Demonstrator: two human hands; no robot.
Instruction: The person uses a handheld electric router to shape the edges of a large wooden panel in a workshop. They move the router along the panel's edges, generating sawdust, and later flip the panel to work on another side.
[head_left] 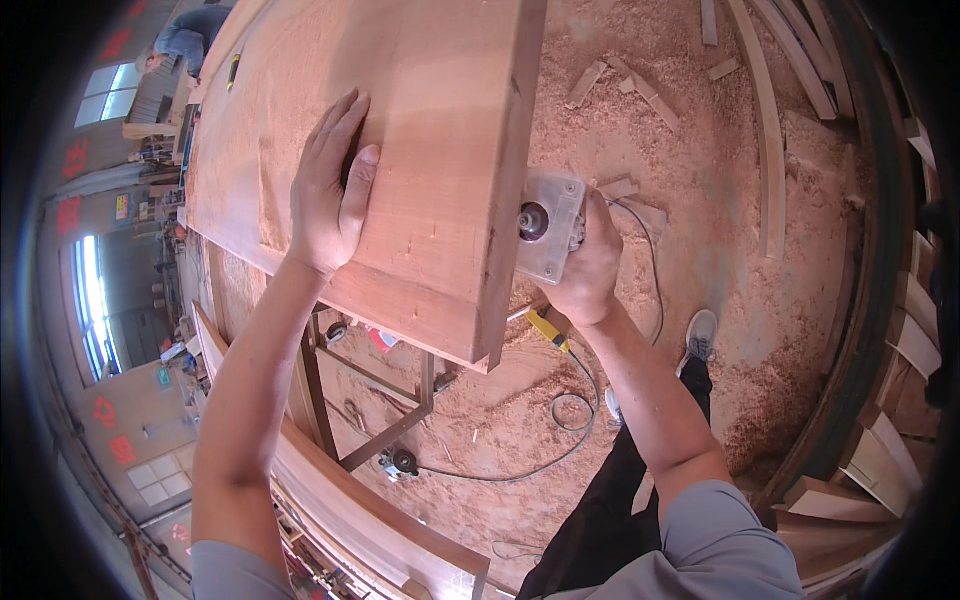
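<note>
Scanning from the left rim, I see red signs (pixel 108 410) on the workshop wall beside the windows (pixel 95 300); their shapes are blurred. A person in a grey top (pixel 190 35) bends over a bench at the far upper left, well apart from my position.

Next comes the wooden panel (pixel 400 150), a broad reddish-brown board resting on a metal trestle (pixel 370 400). Its face is smooth, with a paler band running along its length. Its near end overhangs the trestle, and its right edge is a straight, thick lip facing the open floor.

My left hand (pixel 330 190) lies flat on the panel face, fingers extended and together, thumb spread, holding nothing.

At the right edge of the panel, my right hand (pixel 590 270) is wrapped around a handheld router (pixel 548 225). Its pale square base plate bears against the edge lip, with the dark round collet showing at its centre. A yellow-and-black tool (pixel 548 328) lies below the hand, just under the panel corner. A cord (pixel 560 420) loops across the floor to a second small power tool (pixel 400 460) near the trestle foot.

To the right, the sawdust-covered floor (pixel 720 220) offers open room, with offcuts (pixel 640 85) scattered near the top. Long curved wooden strips (pixel 770 150) lie further right, and stacked timber pieces (pixel 880 460) line the right rim.
</note>
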